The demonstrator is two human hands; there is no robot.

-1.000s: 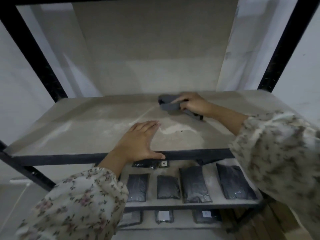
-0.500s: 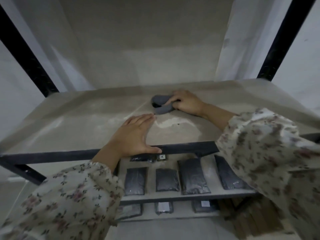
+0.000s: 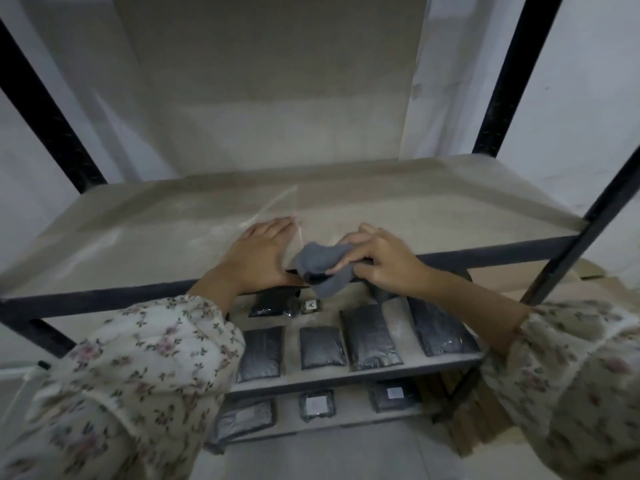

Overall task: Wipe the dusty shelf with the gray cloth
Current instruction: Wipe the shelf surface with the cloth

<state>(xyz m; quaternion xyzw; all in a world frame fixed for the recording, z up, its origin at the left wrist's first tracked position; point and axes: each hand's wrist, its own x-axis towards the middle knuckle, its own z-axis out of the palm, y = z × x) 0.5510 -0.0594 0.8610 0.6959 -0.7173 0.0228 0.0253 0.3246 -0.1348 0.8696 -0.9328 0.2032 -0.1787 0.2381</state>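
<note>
At the front lip of the dusty shelf (image 3: 433,216), the right hand (image 3: 382,261) pinches the gray cloth (image 3: 320,268), soft, light, bunched and probably best gripped mid-wad, while the left hand (image 3: 258,258) lies flat, holding nothing.

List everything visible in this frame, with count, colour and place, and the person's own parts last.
gray cloth: one, gray, bunched at the top shelf's front edge
top shelf: one, beige board, dusty streaks, black frame
dark packets: at least five, black, middle shelf
label card: one, marked A, middle shelf
labelled packets: three, dark, bottom shelf
left hand: flat on the top shelf, floral sleeve
right hand: gripping the cloth, floral sleeve
</note>
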